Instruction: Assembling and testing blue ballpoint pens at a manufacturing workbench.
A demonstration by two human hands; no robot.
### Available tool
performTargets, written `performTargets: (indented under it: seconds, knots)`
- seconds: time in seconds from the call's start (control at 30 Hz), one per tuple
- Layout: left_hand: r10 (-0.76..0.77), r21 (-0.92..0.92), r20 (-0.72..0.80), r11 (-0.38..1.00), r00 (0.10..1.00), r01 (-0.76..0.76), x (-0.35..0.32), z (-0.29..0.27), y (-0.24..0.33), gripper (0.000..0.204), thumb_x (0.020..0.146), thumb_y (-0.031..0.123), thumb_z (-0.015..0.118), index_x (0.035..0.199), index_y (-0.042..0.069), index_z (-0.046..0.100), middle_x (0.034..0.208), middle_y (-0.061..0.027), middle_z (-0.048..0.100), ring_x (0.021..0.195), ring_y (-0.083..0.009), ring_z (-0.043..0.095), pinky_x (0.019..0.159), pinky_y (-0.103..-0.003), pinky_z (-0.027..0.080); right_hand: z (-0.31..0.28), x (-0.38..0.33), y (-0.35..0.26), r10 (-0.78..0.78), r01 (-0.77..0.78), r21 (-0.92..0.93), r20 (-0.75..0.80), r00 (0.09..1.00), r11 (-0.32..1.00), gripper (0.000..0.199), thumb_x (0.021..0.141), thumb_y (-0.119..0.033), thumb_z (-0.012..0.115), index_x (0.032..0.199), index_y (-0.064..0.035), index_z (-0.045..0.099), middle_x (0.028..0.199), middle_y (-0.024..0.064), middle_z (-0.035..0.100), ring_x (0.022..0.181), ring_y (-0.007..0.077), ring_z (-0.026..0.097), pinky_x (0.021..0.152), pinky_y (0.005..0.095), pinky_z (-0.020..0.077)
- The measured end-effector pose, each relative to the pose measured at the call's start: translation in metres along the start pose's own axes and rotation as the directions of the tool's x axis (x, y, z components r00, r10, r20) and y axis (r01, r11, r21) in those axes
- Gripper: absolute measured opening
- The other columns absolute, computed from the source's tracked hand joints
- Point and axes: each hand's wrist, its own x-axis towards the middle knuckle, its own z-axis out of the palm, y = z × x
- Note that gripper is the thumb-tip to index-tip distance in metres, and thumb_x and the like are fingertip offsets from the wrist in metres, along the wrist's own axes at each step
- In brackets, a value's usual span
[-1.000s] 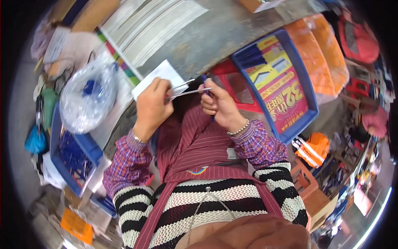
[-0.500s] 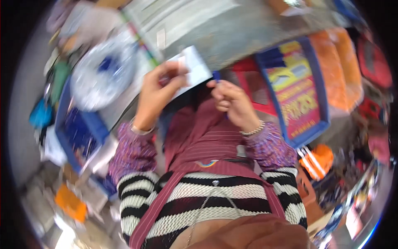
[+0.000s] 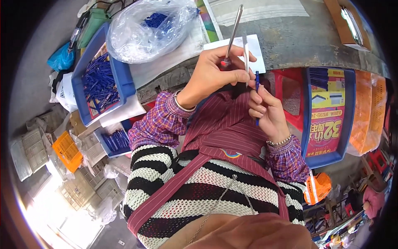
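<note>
My left hand point(image 3: 211, 74) is closed around a screwdriver point(image 3: 235, 31), its metal shaft pointing up and away and a bit of red and black handle showing in the palm. Between the thumb and fingers of the same hand stands a thin, pale, blade-like strip point(image 3: 246, 54). My right hand point(image 3: 268, 110) pinches a slender blue plastic piece point(image 3: 257, 79), held upright just right of the strip's lower end. Whether the strip touches the blue piece cannot be told. Behind the hands, a white sheet point(image 3: 258, 50) lies at the table's edge.
Left, a blue tray point(image 3: 127, 79) holds many slender blue pieces; a smaller tray point(image 3: 102, 141) sits below. A clear bag point(image 3: 128, 45) with blue parts lies on the table point(image 3: 290, 37). Right are another blue tray point(image 3: 306, 137), a red stool point(image 3: 288, 83) and orange crates point(image 3: 362, 112).
The view has swung and is sharper now. Both hands appear farther right in the picture and closer together. The screwdriver and strip now show clearly in my left hand.
</note>
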Motion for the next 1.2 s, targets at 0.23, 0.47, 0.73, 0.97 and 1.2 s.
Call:
performTargets:
  seconds: [0.23,0.47,0.73,0.97,1.2]
  knots:
    - [0.025,-0.045,0.012,0.999,1.000,-0.024,0.000,-0.001,-0.009,0.021,0.074,0.002,0.071,0.091,0.002,0.058,0.082,-0.0071,0.065,0.073,-0.0108,0.063,0.055,-0.018,0.046,0.001,-0.001,0.002,0.044,-0.049,0.077,0.057,0.997,0.996,0.032,0.096,-0.022,0.041,0.120,-0.0014,0.047,0.070,-0.0029,0.041,0.051,0.0030,0.030,0.045,0.0167,0.0257]
    - [0.074,0.115,0.020,0.990,0.997,-0.076,-0.004,0.001,-0.022,0.021,0.073,-0.005,0.070,0.087,-0.002,0.055,0.083,-0.0121,0.064,0.081,-0.0193,0.065,0.071,-0.030,0.055,-0.003,-0.001,0.005,0.061,-0.070,0.086,0.100,0.993,0.994,0.023,0.096,-0.023,0.041,0.105,-0.0041,0.051,0.071,-0.0030,0.044,0.052,0.0033,0.031,0.045,0.0173,0.0264]
    - [0.273,0.380,0.062,0.883,0.960,-0.276,-0.006,0.002,-0.029,0.018,0.073,-0.003,0.071,0.088,-0.001,0.061,0.082,-0.0076,0.066,0.076,-0.0126,0.064,0.067,-0.023,0.051,-0.003,0.001,0.004,0.057,-0.065,0.109,0.075,0.996,0.992,0.016,0.096,-0.022,0.042,0.093,-0.0077,0.050,0.072,-0.0022,0.045,0.052,0.0036,0.032,0.045,0.0173,0.0274]
    - [0.263,0.435,0.066,0.860,0.962,-0.265,-0.007,0.003,-0.030,0.014,0.074,-0.002,0.070,0.086,-0.002,0.064,0.080,-0.0062,0.067,0.072,-0.0109,0.063,0.065,-0.021,0.050,-0.004,0.000,0.005,0.050,-0.060,0.118,0.082,0.995,0.991,0.017,0.096,-0.021,0.041,0.097,-0.0061,0.050,0.072,-0.0017,0.045,0.052,0.0040,0.033,0.046,0.0172,0.0287]
    - [0.205,0.474,0.050,0.856,0.977,-0.204,-0.008,0.001,-0.027,0.013,0.074,0.000,0.071,0.085,-0.001,0.064,0.079,-0.0061,0.067,0.073,-0.0101,0.064,0.064,-0.020,0.050,-0.003,-0.001,0.005,0.043,-0.053,0.131,0.080,0.996,0.990,0.022,0.096,-0.023,0.042,0.101,-0.0041,0.051,0.071,-0.0022,0.045,0.052,0.0038,0.032,0.045,0.0176,0.0274]
